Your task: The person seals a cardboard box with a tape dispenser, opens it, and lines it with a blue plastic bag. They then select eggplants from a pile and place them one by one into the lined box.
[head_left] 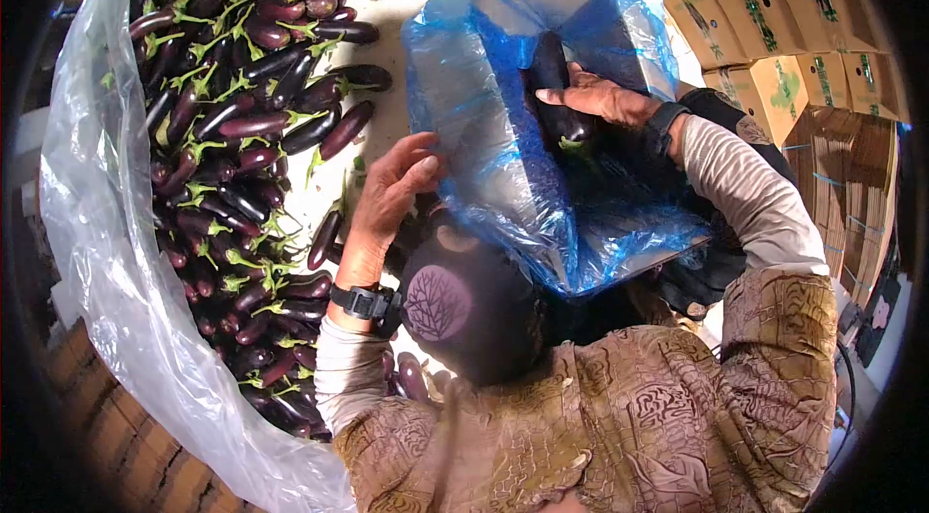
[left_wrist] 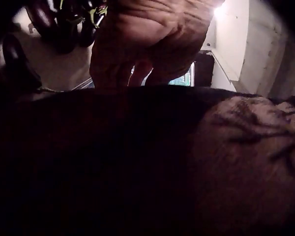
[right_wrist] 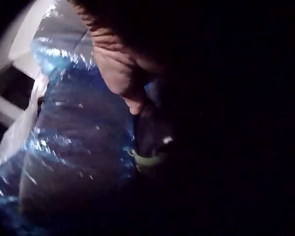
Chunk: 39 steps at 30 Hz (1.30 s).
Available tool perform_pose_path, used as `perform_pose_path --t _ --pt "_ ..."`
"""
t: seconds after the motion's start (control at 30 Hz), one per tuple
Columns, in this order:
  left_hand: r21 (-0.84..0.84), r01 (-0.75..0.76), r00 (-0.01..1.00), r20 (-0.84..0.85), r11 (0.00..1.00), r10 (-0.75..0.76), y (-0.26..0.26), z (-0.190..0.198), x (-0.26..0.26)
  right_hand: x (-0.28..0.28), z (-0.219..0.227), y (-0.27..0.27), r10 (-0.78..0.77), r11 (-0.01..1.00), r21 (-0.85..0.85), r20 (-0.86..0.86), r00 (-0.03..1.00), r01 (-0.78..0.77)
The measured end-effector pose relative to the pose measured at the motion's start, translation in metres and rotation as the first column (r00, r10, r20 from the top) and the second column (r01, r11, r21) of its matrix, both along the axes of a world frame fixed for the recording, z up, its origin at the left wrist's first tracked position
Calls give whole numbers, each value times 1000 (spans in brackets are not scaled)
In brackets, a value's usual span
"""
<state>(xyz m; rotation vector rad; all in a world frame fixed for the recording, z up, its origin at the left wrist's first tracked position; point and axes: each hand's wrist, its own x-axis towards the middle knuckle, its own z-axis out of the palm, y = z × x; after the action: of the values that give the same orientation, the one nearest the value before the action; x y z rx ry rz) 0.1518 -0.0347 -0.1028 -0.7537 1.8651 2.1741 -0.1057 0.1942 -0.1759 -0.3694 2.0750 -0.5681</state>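
Note:
Inside a box lined with blue plastic film [head_left: 503,165], my right hand [head_left: 605,97] grips a dark purple eggplant [head_left: 554,77], thumb across its side. The eggplant's green stem end points toward my body. In the right wrist view, the thumb of the right hand [right_wrist: 118,69] lies against the eggplant [right_wrist: 152,130], beside the crinkled liner [right_wrist: 73,128]; the other fingers are lost in shadow. My left hand [head_left: 395,182] is at the liner's left edge, fingers loosely bent and holding nothing. The left wrist view shows the left hand [left_wrist: 152,34] from behind, near several eggplants [left_wrist: 64,24].
A large heap of eggplants [head_left: 242,126] covers the left side, bordered by clear plastic sheeting [head_left: 82,155]. Cardboard cartons [head_left: 755,0] are stacked at the right, above bundled flat cardboard [head_left: 842,194]. A dark cap [head_left: 474,310] hides part of the area below the box.

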Motion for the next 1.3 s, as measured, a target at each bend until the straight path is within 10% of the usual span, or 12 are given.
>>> perform_pose_path --t 0.13,0.3,0.43,0.53,0.63,0.7,1.0,1.1,1.17,1.3 --pt "66 -31 999 37 997 28 11 -18 5 -23 48 12 47 997 -74 404 914 -19" --pt "86 11 1000 24 996 -13 16 -35 17 -17 49 -6 145 951 246 180 973 -187" --pt "44 6 999 43 999 -8 13 -54 26 -11 48 -14 683 712 310 -100 724 -630" --pt "-150 0 1000 19 989 3 9 -67 29 -14 47 -24 632 667 470 53 773 -578" --pt "-105 -53 998 37 993 58 15 -68 36 -19 34 -7 315 925 180 130 940 -335" --pt "-107 -48 996 64 993 55 17 -77 45 6 27 2 492 859 303 -261 831 -413" --pt "31 -169 986 3 985 169 19 -71 41 14 56 12 501 842 254 -37 865 -476" --pt "-93 -168 985 22 981 171 8 -50 43 -5 70 19 16 999 -39 316 949 -3" --pt "-102 -251 966 34 963 255 1 -43 48 -19 102 4 -266 964 96 410 873 249" --pt "-83 -322 946 15 943 325 -9 -21 50 -26 170 23 -291 919 -80 525 800 386"
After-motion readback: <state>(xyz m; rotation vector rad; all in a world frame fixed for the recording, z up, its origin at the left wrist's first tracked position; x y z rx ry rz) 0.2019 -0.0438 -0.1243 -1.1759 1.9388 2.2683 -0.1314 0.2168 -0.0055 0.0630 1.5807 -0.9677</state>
